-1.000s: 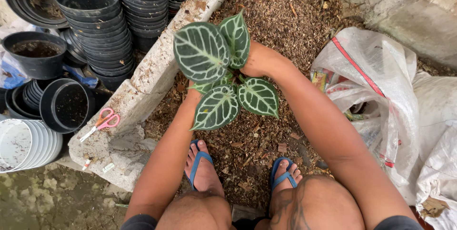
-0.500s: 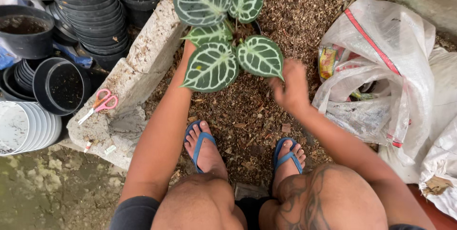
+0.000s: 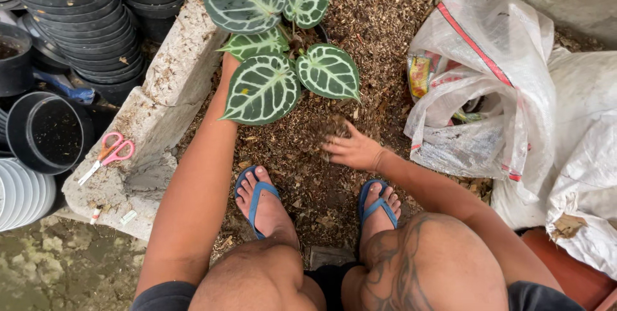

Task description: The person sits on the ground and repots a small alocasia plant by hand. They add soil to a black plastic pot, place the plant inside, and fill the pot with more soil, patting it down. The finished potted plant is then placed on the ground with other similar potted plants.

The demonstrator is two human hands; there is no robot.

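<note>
right hand (image 3: 352,150) palm-down on mulch (image 3: 360,34), fingers spread

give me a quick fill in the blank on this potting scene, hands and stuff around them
1. The right hand scoops loose ____ from the ground.
2. The left hand reaches under the plant with white-veined ____.
3. The scissors on the concrete ledge have ____ handles.
4. Both feet wear ____ flip-flops.

Missing: soil mix; leaves; pink; blue

Tall stacks of black plastic nursery pots (image 3: 96,21) at upper left, pink-handled scissors (image 3: 108,154) on a rough concrete ledge (image 3: 160,118) at left, stack of white plastic pots (image 3: 22,195) at lower left, crumpled white woven sacks (image 3: 514,105) at right, blue flip-flops (image 3: 257,198) at lower centre.
</note>
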